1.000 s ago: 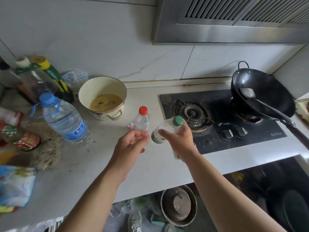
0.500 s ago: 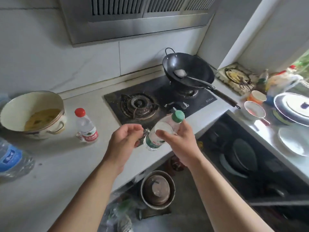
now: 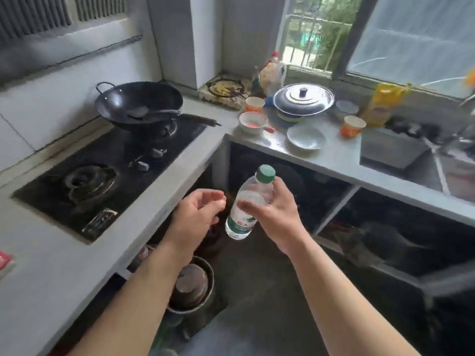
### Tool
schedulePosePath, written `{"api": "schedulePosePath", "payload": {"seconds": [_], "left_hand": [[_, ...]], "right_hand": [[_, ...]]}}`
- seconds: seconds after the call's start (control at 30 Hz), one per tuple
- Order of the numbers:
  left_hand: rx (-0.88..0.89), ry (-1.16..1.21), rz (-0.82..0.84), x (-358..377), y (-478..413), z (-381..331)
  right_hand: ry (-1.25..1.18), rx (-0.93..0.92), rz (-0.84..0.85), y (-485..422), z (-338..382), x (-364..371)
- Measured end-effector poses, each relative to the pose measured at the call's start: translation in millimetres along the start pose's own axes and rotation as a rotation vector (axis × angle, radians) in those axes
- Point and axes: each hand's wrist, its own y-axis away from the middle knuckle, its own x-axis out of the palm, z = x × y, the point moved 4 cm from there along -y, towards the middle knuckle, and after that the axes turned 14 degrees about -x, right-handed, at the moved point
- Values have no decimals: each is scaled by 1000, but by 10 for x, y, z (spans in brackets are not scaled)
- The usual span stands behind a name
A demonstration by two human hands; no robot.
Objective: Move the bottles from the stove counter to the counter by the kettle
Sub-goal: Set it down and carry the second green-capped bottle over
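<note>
My right hand (image 3: 273,214) grips a small clear bottle with a green cap (image 3: 243,217), tilted, held in the air over the floor between the two counters. Just left of it my left hand (image 3: 196,217) hovers with loosely curled fingers and holds nothing. The stove counter (image 3: 64,258) runs along the left with the black gas hob (image 3: 102,176) set in it. A red and white scrap (image 3: 5,260) shows at the far left edge of that counter. No kettle is in view.
A black wok (image 3: 138,104) with a ladle sits on the far burner. The steel counter (image 3: 334,155) on the right carries a lidded pot (image 3: 303,98), bowls, cups, a yellow bag and a sink (image 3: 416,160). Pots stand on the floor below (image 3: 191,286).
The view has swung right, away from the stove counter; the red-capped bottle and the bowl have left the frame. My right hand has carried the green-capped bottle off the counter, over the floor.
</note>
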Motion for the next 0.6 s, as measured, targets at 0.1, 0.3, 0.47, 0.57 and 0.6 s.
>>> {"api": "schedulePosePath", "payload": {"seconds": [0.1,0.3,0.47,0.57,0.6], "left_hand": [[29,-77,94,750,128,-66],[98,-197,351,2152,423,-249],[153,-306,550,3133,617,-321],[169,-351,652,3574,679,-344],[173,-363,683,3704,683,-354]], "right_hand": [[6,10,-109,265,34,-758],[69,-5,-397,766,125,-2080],[125,-35,-583,1175,252,-2887],[138,-38,-682,1342,291,-3216],[154,-39,-712,1375,298,-3306]]}}
